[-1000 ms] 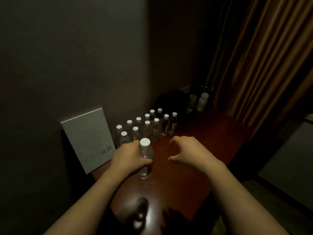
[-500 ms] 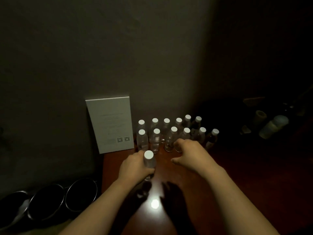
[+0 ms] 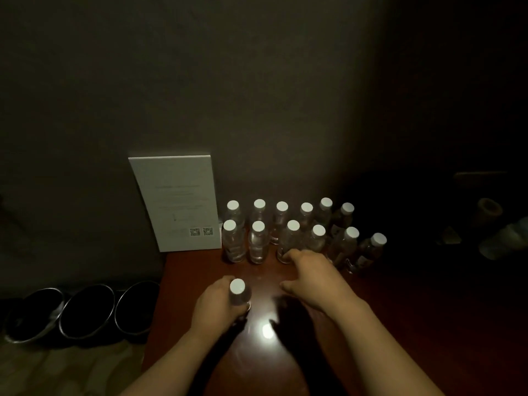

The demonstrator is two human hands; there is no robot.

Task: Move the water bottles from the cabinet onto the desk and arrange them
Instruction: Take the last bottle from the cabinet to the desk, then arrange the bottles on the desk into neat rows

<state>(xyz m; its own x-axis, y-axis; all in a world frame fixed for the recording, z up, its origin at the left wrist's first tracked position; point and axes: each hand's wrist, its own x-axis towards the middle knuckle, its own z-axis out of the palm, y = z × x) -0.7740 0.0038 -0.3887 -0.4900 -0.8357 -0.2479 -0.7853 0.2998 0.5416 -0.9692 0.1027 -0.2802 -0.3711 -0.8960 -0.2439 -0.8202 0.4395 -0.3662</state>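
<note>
A white-capped water bottle [image 3: 239,294] is gripped upright on the desk [image 3: 385,324] by the left hand [image 3: 218,305]. The right hand [image 3: 310,274] is held relaxed, holding nothing, its fingertips at the front row of bottles [image 3: 288,232], ranged in two rows beside a white card [image 3: 178,202]. Three dark bowls [image 3: 85,311] are seen left of the desk.

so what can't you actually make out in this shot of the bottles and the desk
Head view only:
- Sign: print too small.
- Held bottle: body hidden by left hand.
- Right hand: fingertips merge with the front bottles; contact unclear.
- Items at right: lost in darkness.
- Cabinet: out of frame.
</note>
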